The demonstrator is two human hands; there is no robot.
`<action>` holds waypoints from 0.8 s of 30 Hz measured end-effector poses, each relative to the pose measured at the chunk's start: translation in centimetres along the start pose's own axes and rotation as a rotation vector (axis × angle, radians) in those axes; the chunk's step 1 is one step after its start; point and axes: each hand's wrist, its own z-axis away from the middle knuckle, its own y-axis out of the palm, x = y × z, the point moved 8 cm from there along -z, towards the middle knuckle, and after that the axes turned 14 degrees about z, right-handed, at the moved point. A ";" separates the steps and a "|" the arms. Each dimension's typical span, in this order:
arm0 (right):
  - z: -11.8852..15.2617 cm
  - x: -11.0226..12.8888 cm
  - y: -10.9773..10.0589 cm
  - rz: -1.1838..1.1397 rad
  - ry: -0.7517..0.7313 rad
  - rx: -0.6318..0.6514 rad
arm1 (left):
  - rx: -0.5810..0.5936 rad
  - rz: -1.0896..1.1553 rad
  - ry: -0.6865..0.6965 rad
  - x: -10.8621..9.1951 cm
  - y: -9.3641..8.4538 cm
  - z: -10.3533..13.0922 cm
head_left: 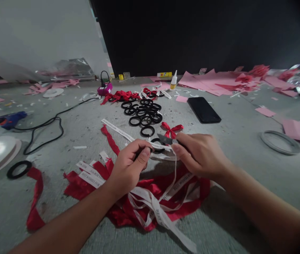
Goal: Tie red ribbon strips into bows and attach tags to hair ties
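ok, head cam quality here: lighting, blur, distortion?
Head view: dim overall, black backdrop swallowing the top; light falls on the grey table, with soft shadows under both forearms. Wide-angle bending shows at the edges, corners darkened. The left hand and right hand are fairly sharp, as are the black rubber rings; the crinkled clear plastic sheet shows glare.

"BEST WISHES FOR…" in black print along the white ribbon strips point(177, 185), partly legible
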 end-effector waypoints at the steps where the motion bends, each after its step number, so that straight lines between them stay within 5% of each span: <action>1: 0.0 -0.4 -0.1 -0.017 0.030 -0.008 | 0.004 0.002 -0.006 0.0 0.0 0.0; 8: 0.1 -1.9 -0.9 -0.157 0.166 -0.114 | 0.008 0.057 -0.014 0.2 -0.1 -0.1; 15: 0.3 1.4 -0.2 -0.444 -0.011 -0.072 | 0.134 0.115 -0.141 1.2 0.9 0.3; 20: 0.3 3.3 0.6 -0.417 -0.152 0.019 | 0.222 0.096 -0.150 1.1 1.6 0.7; 24: 0.3 2.8 0.7 -0.294 -0.175 -0.015 | 0.165 0.018 -0.122 1.0 1.1 0.4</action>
